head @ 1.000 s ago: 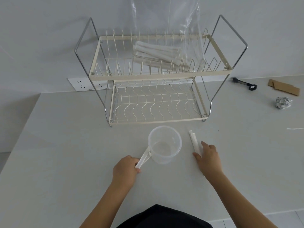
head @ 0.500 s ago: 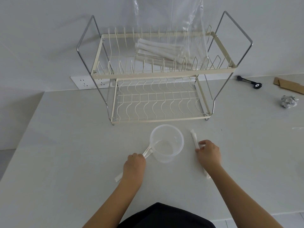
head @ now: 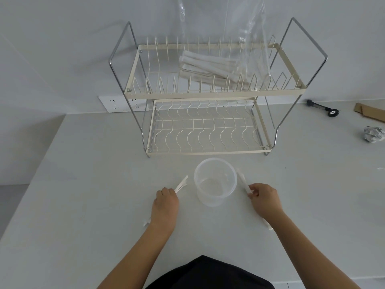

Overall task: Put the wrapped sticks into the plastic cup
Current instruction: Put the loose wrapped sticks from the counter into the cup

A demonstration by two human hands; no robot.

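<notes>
One clear round plastic cup (head: 215, 181) stands upright on the pale grey table (head: 83, 184), with nothing inside it that can be made out. At its nine o'clock, the left hand (head: 165, 204) is curled closed around white paper-wrapped sticks (head: 181, 183); they look like two, though the count is not certain. Their upper ends fan out toward one o'clock just beside the cup wall, apart from it, and their lower ends show past the wrist. At the cup's three o'clock, the right hand (head: 264, 200) is closed on one more white wrapped stick (head: 242, 180), pinched between thumb and fingertips, its free end pointing to eleven o'clock near the cup's rim; whether it touches the rim cannot be told. Its other end shows beyond the right forearm.

At twelve o'clock from the cup stands one cream two-tier wire dish rack (head: 208, 94). On its upper tier lies one clear plastic bag (head: 239, 38) with a bundle of further white wrapped sticks (head: 206, 66), too overlapped to count. Toward two o'clock, far along the table, lie one black-handled tool (head: 323, 108), one strip of brown cardboard (head: 368, 111) and one crumpled ball of foil (head: 373, 133). One white wall socket strip (head: 116, 103) sits behind the rack at ten o'clock.
</notes>
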